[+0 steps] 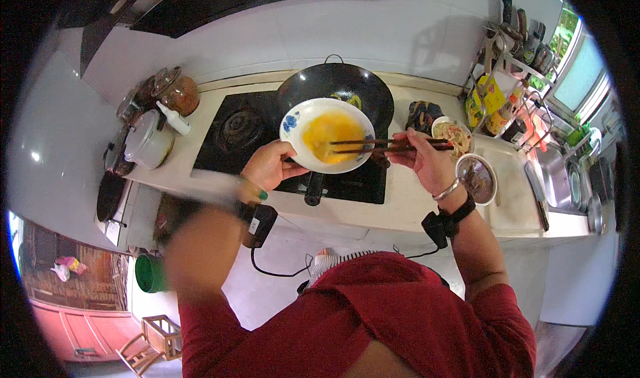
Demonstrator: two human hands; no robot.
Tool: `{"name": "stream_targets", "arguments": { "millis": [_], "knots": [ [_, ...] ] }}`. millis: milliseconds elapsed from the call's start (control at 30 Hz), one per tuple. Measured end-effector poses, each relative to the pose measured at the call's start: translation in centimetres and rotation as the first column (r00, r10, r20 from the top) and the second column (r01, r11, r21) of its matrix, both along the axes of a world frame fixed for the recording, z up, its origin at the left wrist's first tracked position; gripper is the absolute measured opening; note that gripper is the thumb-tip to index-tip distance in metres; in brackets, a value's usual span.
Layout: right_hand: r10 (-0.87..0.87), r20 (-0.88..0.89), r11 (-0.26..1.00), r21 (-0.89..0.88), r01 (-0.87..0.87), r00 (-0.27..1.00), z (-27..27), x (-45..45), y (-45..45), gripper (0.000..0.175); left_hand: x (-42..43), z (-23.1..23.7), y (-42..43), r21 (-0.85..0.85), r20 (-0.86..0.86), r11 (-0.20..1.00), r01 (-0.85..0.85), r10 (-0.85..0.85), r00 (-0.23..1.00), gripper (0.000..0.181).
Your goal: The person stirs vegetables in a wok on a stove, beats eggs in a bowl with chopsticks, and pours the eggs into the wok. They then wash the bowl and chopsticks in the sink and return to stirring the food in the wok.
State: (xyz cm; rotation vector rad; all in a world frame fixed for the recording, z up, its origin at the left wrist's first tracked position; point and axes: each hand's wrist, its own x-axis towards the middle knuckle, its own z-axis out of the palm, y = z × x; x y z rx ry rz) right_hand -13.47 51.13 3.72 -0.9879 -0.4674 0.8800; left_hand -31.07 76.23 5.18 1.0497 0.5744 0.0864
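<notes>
My left hand (270,165) grips the lower left rim of a white bowl with a blue flower pattern (294,123). Beaten egg (332,133) lies in the bowl, which is held tilted over the front of a black wok (337,78). In my right hand (422,158) is a pair of dark wooden chopsticks (382,145), their tips in the egg. Some yellow and green pieces (352,100) show in the wok behind the bowl. The wok's handle (313,190) points towards me over the black cooktop (215,150).
Right of the wok are a bowl of shredded vegetables (452,134), a bowl of dark food (476,178), a knife (536,193) and a steel sink (552,175). A seasoning rack (515,68) stands behind. A lidded pot (150,140) and a white bottle (174,119) are at left.
</notes>
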Motion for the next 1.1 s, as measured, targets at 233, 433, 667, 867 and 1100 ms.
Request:
{"name": "stream_targets", "arguments": {
  "millis": [233,433,667,867,1100],
  "knots": [
    [-0.085,-0.07,0.995,0.051,0.089,0.994,-1.4,0.0,3.2,0.029,0.5,0.4,3.8,-0.037,0.0,0.997,0.062,-0.062,0.998,0.025],
    [-0.198,0.088,0.98,-0.002,0.199,0.976,-0.3,-1.1,4.7,0.026,0.8,-0.1,6.6,-0.009,-0.019,0.998,0.061,-0.061,0.998,0.028],
    [-0.247,0.12,0.96,-0.105,0.26,0.961,0.6,-2.0,6.6,0.027,1.7,-1.6,9.0,-0.048,-0.039,0.997,0.061,-0.062,0.997,0.033],
    [-0.232,0.283,0.945,-0.163,0.285,0.931,1.4,-2.7,8.1,0.028,2.5,-2.5,9.5,-0.052,-0.016,0.997,0.064,-0.065,0.998,0.036],
    [-0.237,0.816,0.937,0.05,0.345,0.527,1.2,-5.9,12.2,0.012,4.3,-4.4,9.2,-0.039,-0.045,0.998,0.042,-0.044,0.998,0.031]
  ]
}}
